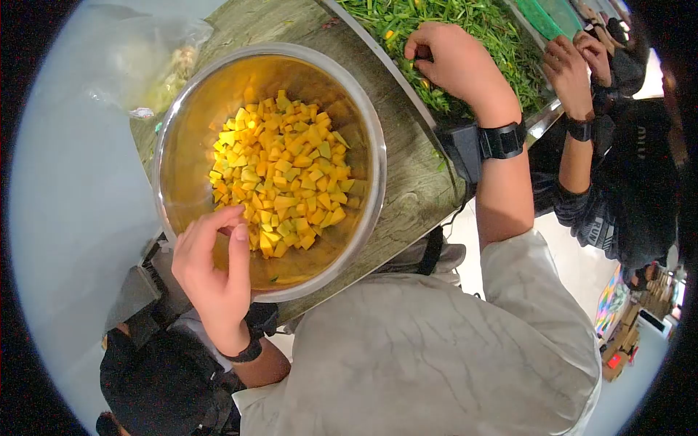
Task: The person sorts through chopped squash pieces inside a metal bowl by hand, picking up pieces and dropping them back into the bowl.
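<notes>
A large metal bowl (376, 152) stands on the grey wood-grained table, holding many diced orange-yellow cubes (283, 174), some with green skin, which look like pumpkin. Over its near left rim is my left hand (212, 265), thumb and index finger curled close together beside the cubes. Whether a piece sits between them I cannot make out. My right hand (459, 69) is over a metal tray (385, 62) of chopped green leaves (502, 43), with its fingers curled down at the leaves. What its fingertips hold is hidden. A few yellow bits lie among the leaves.
A clear plastic bag (145, 62) with pale scraps hangs at the table's far left. Another person's hands (571, 69) are by the tray's right end, near a green container (547, 16). A person in a dark cap (156, 378) is at lower left.
</notes>
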The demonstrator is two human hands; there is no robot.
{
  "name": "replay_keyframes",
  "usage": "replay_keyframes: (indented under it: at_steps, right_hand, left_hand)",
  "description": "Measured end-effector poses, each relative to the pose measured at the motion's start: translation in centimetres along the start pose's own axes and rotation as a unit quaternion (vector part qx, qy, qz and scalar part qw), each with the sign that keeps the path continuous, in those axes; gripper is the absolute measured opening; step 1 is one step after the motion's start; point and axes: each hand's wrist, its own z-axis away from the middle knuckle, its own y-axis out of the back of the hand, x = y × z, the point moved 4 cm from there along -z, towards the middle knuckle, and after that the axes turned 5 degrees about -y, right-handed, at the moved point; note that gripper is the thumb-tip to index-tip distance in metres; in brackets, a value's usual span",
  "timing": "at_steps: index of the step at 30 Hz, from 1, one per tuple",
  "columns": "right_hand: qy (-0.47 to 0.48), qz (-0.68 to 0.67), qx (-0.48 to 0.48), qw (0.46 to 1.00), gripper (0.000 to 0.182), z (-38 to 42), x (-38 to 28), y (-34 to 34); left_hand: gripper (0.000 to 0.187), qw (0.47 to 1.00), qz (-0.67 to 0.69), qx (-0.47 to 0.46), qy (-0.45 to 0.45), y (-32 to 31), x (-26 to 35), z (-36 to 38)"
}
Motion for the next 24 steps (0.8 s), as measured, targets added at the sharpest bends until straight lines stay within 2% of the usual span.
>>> replay_keyframes:
  at_steps: [1, 7, 13, 16, 19, 22, 24]
  right_hand:
    - [-0.019, 0.006, -0.021, 1.000, 0.015, 0.1, 0.0, -0.1]
    - [0.027, 0.004, 0.007, 1.000, 0.014, 0.0, 0.7, -0.6]
    - [-0.003, 0.041, -0.023, 0.999, 0.015, -0.5, -0.1, -0.6]
    - [0.065, 0.008, 0.145, 0.987, 0.018, -0.6, 0.2, -0.6]
    - [0.059, -0.040, 0.132, 0.989, 0.018, -0.6, -0.4, 0.7]
    - [-0.055, -0.084, 0.063, 0.993, 0.016, -0.3, -3.0, 3.4]
    - [-0.034, -0.092, 0.086, 0.991, 0.019, -0.3, -3.0, 3.3]
  left_hand:
    - [0.017, 1.000, 0.000, 0.000, -0.001, 0.0, -0.1, 0.0]
    - [0.016, 1.000, 0.009, 0.008, 0.002, 0.0, -0.2, -0.1]
    - [0.016, 0.999, 0.015, 0.034, -0.012, -0.4, -0.3, -0.3]
    - [0.016, 1.000, 0.015, 0.024, -0.004, -0.3, -0.5, -0.2]
    - [0.017, 1.000, 0.002, -0.004, 0.006, 0.0, -0.3, -0.2]
    - [0.017, 1.000, -0.003, -0.007, 0.001, 0.0, -0.3, -0.4]
    - [0.017, 1.000, -0.003, -0.011, 0.007, 0.0, -0.2, -0.4]
